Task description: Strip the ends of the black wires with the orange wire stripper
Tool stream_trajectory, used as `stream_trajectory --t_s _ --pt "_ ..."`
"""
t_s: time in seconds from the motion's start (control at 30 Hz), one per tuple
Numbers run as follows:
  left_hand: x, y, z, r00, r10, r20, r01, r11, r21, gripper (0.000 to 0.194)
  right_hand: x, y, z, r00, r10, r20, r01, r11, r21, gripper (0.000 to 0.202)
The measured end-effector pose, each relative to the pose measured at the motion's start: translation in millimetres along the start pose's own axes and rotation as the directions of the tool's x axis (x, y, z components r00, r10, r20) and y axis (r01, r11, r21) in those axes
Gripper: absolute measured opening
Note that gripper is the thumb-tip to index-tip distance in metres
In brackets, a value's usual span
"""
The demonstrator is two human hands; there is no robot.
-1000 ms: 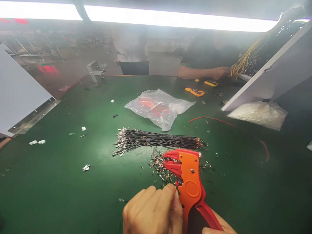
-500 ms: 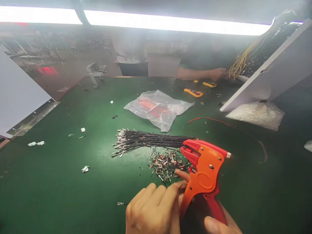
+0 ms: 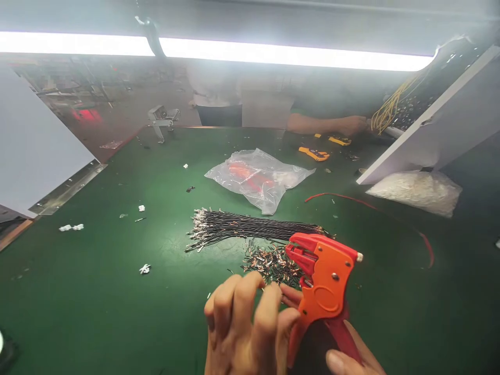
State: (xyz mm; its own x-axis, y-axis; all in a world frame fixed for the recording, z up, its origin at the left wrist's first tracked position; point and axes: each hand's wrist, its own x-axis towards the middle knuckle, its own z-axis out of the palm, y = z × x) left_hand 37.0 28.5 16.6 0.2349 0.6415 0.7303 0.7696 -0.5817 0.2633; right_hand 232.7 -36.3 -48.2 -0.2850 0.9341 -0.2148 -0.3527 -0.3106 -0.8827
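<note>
In my right hand [image 3: 351, 354] is an orange and red wire stripper [image 3: 330, 281], upright with its red jaws pointing left. The thumb lies on the near side of the handle, and a fingertip shows past the front grip. My left hand [image 3: 246, 328] is just left of the stripper, fingers bent in a loose pinch. A small pale wire terminal [image 3: 209, 295] pokes out on its left side; the rest of that wire is hidden behind the fingers. Behind the hands lie a bundle of black wires [image 3: 250, 225] with metal terminals and a heap of wire offcuts [image 3: 269, 263].
A clear plastic bag [image 3: 260, 177] with something orange inside lies beyond the bundle. Further back are yellow tools [image 3: 314, 154] and another person's arm [image 3: 328, 125]. A red wire [image 3: 367, 203] curves at right near a bag of white pieces [image 3: 417, 190]. White bits [image 3: 144, 269] dot the left.
My left hand has lifted a little and its fingers have loosened and spread, the terminal rising with it. The stripper stays in my right hand, shifted slightly. The view has tilted slightly.
</note>
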Motion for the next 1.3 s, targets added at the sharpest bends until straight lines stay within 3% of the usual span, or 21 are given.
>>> stream_trajectory --t_s 0.03,0.1,0.13,0.2,0.23,0.3,0.37,0.5,0.6,0.7,0.97,1.3 --pt "1 -2 -1.3 0.995 0.095 -0.001 -0.095 0.995 0.000 0.003 2 -2 2 1.000 -0.014 -0.017 0.015 0.999 0.045 0.064" --pt "0 -5 -1.5 0.970 0.227 0.087 -0.220 0.972 -0.083 0.025 7 -9 7 0.999 -0.046 -0.017 0.049 0.984 0.169 0.065" --pt "-2 -5 0.0 0.957 0.245 0.157 -0.223 0.964 -0.148 0.030 10 -14 10 0.998 -0.063 -0.003 0.062 0.966 0.249 0.063" --pt "-9 -4 5.7 0.974 -0.021 0.226 0.065 0.980 -0.189 0.020 15 -26 17 0.993 -0.107 0.046 0.080 0.914 0.398 0.058" --pt "-12 -2 9.0 0.952 -0.172 0.253 0.231 0.947 -0.225 0.017 16 -31 19 0.990 -0.128 0.067 0.087 0.898 0.431 0.056" --pt "-14 0 13.9 0.827 -0.424 0.368 0.540 0.781 -0.313 0.021 18 -37 22 0.987 -0.133 0.089 0.085 0.907 0.412 0.057" --pt "-11 0 15.2 0.698 -0.518 0.495 0.714 0.559 -0.421 0.026 16 -37 23 0.989 -0.117 0.096 0.078 0.937 0.339 0.061" --pt "4 -5 11.6 0.551 -0.561 0.617 0.815 0.204 -0.542 0.033 14 -28 25 0.986 -0.088 0.145 0.073 0.992 0.107 0.065" --pt "9 -9 11.5 0.476 -0.629 0.615 0.834 0.102 -0.541 0.042 17 -22 29 0.979 -0.062 0.192 0.041 0.993 0.110 0.070" --pt "7 -12 14.2 0.455 -0.651 0.607 0.841 0.092 -0.533 0.045 20 -20 29 0.980 -0.058 0.190 0.033 0.991 0.132 0.074" --pt "16 -19 11.3 0.451 -0.704 0.549 0.822 0.088 -0.562 0.036 16 -29 22 0.989 -0.138 0.045 0.131 0.982 0.139 0.054" --pt "8 -12 -5.5 0.381 -0.759 0.528 0.811 0.000 -0.585 0.034 13 -29 27 0.986 -0.135 0.102 0.118 0.980 0.160 0.049"
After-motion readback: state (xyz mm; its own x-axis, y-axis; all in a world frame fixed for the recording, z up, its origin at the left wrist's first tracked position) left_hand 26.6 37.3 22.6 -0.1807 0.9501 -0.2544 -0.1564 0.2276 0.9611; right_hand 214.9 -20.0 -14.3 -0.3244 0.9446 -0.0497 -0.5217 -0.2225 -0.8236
